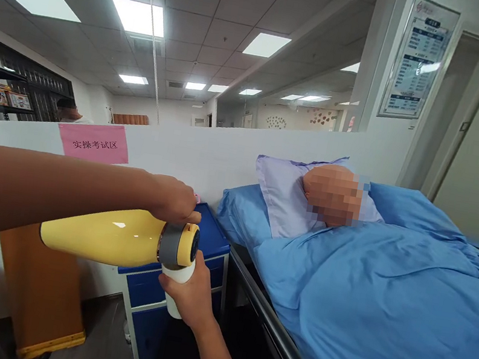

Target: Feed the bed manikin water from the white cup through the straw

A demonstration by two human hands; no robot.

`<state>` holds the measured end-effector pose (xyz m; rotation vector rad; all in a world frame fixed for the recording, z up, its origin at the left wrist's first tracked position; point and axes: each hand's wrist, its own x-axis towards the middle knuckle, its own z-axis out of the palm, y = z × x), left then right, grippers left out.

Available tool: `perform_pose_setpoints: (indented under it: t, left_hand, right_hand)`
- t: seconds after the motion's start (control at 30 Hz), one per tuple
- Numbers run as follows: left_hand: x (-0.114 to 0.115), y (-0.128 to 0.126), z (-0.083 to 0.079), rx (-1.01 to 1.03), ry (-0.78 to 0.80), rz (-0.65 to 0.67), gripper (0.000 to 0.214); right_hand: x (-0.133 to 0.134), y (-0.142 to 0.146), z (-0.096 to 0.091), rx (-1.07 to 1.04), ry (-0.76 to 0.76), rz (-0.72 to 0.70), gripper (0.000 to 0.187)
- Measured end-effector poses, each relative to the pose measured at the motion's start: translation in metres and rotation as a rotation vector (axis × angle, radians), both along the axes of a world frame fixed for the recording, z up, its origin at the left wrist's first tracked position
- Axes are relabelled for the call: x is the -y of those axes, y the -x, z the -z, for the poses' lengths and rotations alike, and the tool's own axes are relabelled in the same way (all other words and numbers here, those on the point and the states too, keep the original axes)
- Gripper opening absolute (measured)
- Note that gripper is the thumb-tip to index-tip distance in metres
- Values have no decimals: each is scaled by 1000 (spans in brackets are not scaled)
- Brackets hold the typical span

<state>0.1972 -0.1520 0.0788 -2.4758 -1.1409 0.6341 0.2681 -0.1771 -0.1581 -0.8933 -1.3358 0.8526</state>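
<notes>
Head view, looking down past both arms. Got a yellow flask (105, 237) lying nearly flat across the lower left of the frame, long axis running left to right, grey-and-yellow mouth end pointing right toward the centre. Gripping it from above at the neck with the left hand (176, 199), fingers curled tight round it. Holding a white cup (181, 273) in the right hand (190, 294), up from the bottom edge, fingers wrapped around it, parked directly under the flask mouth. Touching or just a hair apart, can't tell. So both hands meet at the mouth end, left on top, right underneath. Can't make out any liquid from here.

Just behind the hands, a blue bedside cabinet (211, 239) against a white partition (234, 154) with a pink sign (94, 141). Over the right half, a bed (270, 325) with a blue cover (384, 302), a person (333, 192) tucked under it, head on a lilac pillow (278, 192). Orange cabinet (42, 287) at lower left, office-type ceiling panels up top.
</notes>
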Motion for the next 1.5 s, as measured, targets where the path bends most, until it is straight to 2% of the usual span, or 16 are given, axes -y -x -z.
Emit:
perform_pose_setpoints:
  t: [0.1,0.27,0.47,0.63,0.93,1.13,1.33,1.5]
  left_hand:
    - [5,-8,-5,-9,-4,9,30]
    - [9,-21,-9,-239,-44,164,31]
    - [13,-33,-11,-239,-59,155,36]
    - [20,-44,-12,-130,-65,46,51]
    - [27,-58,-12,-134,-72,45,56]
    - [27,-64,-12,-192,-87,125,52]
    - [32,-70,-11,-138,-97,77,60]
    - [38,-77,-12,-148,-97,86,58]
  right_hand:
    - [1,1,-1,-46,12,-7,44]
    - [3,-3,-4,-85,27,9,42]
    - [6,-10,-7,-96,35,57,40]
    - [8,-11,-8,-145,1,50,41]
    - [9,-19,-7,-181,-23,73,45]
    - [10,-25,-8,-196,-39,74,47]
    - [8,-25,-2,-231,-52,99,43]
    - [12,-30,-5,-215,-57,132,49]
